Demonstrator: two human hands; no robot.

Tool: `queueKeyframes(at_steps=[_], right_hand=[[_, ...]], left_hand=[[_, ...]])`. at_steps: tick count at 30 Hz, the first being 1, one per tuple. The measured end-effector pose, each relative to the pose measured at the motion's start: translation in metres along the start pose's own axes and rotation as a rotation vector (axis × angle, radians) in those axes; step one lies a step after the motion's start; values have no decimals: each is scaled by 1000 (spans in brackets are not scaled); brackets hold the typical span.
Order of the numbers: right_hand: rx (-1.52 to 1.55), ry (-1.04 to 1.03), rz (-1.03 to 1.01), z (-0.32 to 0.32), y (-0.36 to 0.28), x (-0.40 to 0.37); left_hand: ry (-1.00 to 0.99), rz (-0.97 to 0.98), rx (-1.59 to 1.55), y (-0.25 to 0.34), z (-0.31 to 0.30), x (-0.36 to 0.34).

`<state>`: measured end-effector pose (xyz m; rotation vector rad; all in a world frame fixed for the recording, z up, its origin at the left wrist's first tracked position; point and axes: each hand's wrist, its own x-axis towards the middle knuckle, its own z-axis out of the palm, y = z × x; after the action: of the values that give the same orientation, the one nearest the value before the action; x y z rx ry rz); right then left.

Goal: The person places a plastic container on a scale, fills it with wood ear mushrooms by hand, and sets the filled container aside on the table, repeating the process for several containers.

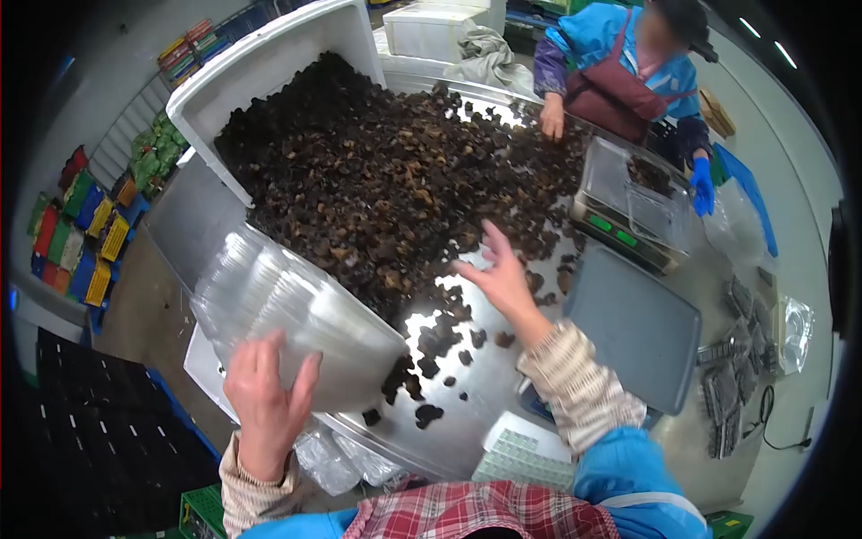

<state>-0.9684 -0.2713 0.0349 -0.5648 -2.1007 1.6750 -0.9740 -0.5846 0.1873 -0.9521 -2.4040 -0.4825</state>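
Observation:
A big heap of dark brown, mushroom-like pieces [377,180] spills from a tipped white foam box [202,108] over a shiny metal table [458,422]. My right hand [498,278] hovers at the near edge of the heap, fingers spread, nothing between them. Fingers and thumb apart, my left hand [268,391] overlaps the near side of a nested stack of clear plastic trays [296,323]. That stack leans at the table's left edge. Several loose dark pieces lie between the stack and my right hand.
Across the table a person in an apron [620,72] has a bare hand [552,117] in the heap and a blue-gloved hand [702,186] near a weighing scale [584,220]. A grey tray [633,323] and a label sheet [525,463] are at right. Colourful crates [81,234] stand left.

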Motion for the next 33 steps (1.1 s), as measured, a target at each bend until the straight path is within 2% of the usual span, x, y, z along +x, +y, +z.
queueKeyframes(at_steps=[1, 3, 5, 7, 9, 11, 13, 18, 19, 21, 22, 26, 29, 31, 33], right_hand=[[-219, 0, -183, 19, 21, 36], [-599, -12, -109, 48, 26, 88], [-846, -34, -122, 73, 36, 140], [-968, -132, -50, 86, 35, 173], [-1163, -217, -29, 101, 58, 185], [-1044, -141, -66, 112, 74, 182], [-930, -18, -248, 109, 87, 168], [-672, 2, 14, 98, 84, 148], [-661, 11, 5, 93, 80, 145], [-161, -19, 279, 85, 79, 132], [136, 79, 339, 91, 103, 136], [605, 17, 319, 56, 46, 89], [666, -21, 327, 26, 10, 58], [572, -54, 257, -1, -22, 29], [638, -140, 249, -26, -30, 13]], left_hand=[[-153, -98, -6, -12, 1, -8], [-213, -168, -146, -16, -4, -8], [-197, -210, -243, -19, -1, -9], [-138, -215, -297, -14, 4, -6], [-258, -199, -301, -21, -4, -5], [-301, -264, -345, -20, -4, -3], [-300, -288, -374, -16, -6, 1], [-264, -232, -366, -8, -8, 2], [-240, -232, -378, -7, -7, 1], [-252, -234, -342, -8, -12, 2], [-276, -271, -356, -8, -14, 1], [-271, -330, -441, -15, -17, -12], [-283, -349, -448, -21, -15, -12], [-253, -366, -494, -31, -6, -14], [-291, -397, -364, -27, -9, -9]])
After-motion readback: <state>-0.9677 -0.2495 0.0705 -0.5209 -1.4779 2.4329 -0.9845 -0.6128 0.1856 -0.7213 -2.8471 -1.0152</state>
